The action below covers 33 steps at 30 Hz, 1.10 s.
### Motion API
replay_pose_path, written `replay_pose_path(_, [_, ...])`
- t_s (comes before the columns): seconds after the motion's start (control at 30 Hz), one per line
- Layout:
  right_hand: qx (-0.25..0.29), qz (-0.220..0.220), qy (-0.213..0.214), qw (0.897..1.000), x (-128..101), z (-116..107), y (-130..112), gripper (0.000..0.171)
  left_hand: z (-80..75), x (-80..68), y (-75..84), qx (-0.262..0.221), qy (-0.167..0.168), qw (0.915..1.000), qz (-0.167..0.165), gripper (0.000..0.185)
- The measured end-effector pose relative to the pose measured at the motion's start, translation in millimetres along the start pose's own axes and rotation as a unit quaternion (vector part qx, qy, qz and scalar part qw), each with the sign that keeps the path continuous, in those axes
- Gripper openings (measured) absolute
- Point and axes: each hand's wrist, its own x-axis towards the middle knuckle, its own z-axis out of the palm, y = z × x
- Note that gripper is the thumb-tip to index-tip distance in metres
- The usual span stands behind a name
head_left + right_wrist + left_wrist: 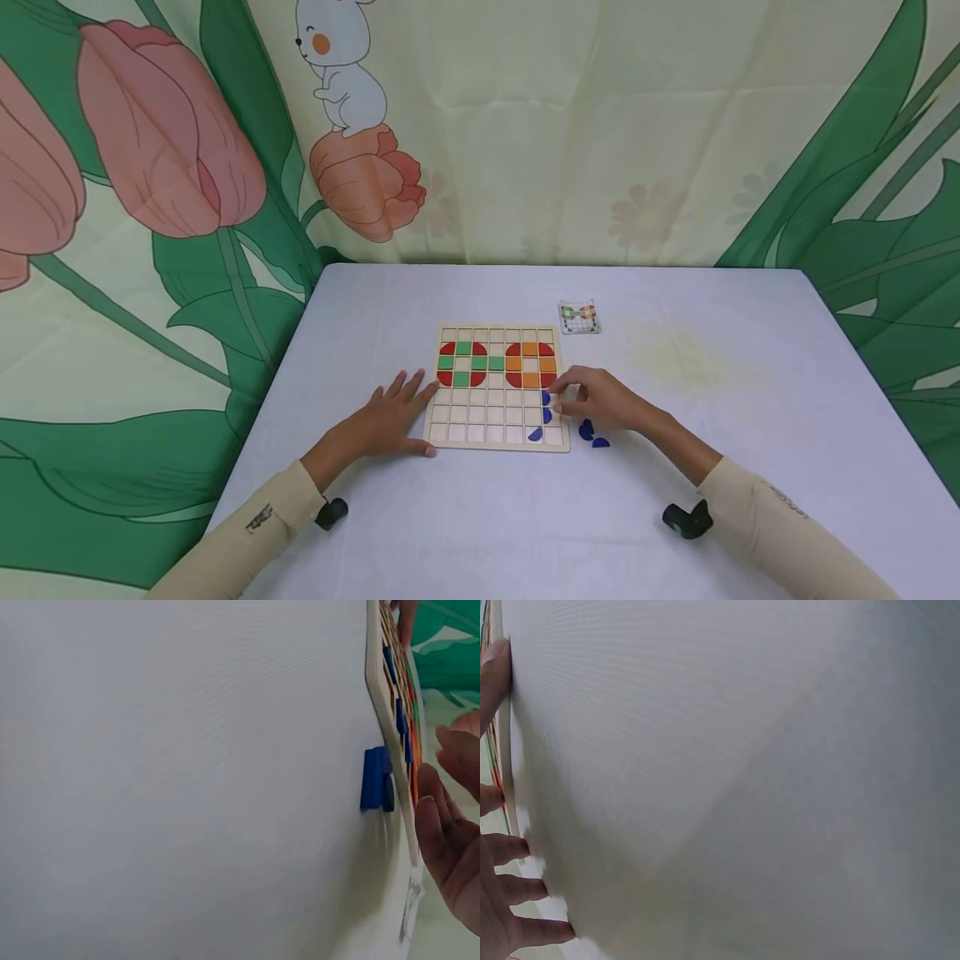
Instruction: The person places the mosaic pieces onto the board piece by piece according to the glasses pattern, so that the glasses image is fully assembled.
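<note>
A wooden grid board (495,417) lies on the white table, holding red, green and orange pieces (497,363) in its upper rows. Three blue curved pieces (547,415) sit in its lower right cells. My left hand (393,414) rests flat with fingers spread, touching the board's left edge; in the left wrist view its fingers (506,928) lie beside the board edge (507,750). My right hand (590,400) hovers at the board's right edge with loosely bent fingertips at the blue pieces. In the right wrist view its fingers (450,832) hold nothing beside the board (381,682).
Two loose blue pieces (592,435) lie on the table just right of the board, also visible as blue pieces (375,778) near my right hand. A small pattern card (579,317) sits behind the board's right corner. A tulip-print cloth hangs behind the table.
</note>
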Motion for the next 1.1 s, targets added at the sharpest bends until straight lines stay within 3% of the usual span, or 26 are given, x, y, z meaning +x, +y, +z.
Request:
replay_pose_path(0.13, [-0.013, 0.032, 0.01, 0.999, -21.8, -3.0, 15.2, 0.027, 0.8, -0.1, -0.5, 0.003, -0.002, 1.0, -0.002, 0.11])
replay_pose_path(0.37, [-0.03, 0.026, 0.017, 0.999, -42.4, -3.2, 26.2, 0.025, 0.2, -1.2, -0.9, 0.002, -0.002, 1.0, -0.005, 0.11])
replay_pose_path(0.8, [-0.036, 0.033, 0.054, 0.997, -44.9, 3.1, 28.4, 0.025, -2.0, -2.5, 2.3, -0.003, 0.005, 1.0, 0.005, 0.108])
replay_pose_path(1.1, [-0.016, 0.02, 0.038, 0.999, -43.0, 7.2, 27.1, 0.021, -0.7, -1.7, 1.1, -0.003, 0.0, 1.0, 0.003, 0.109])
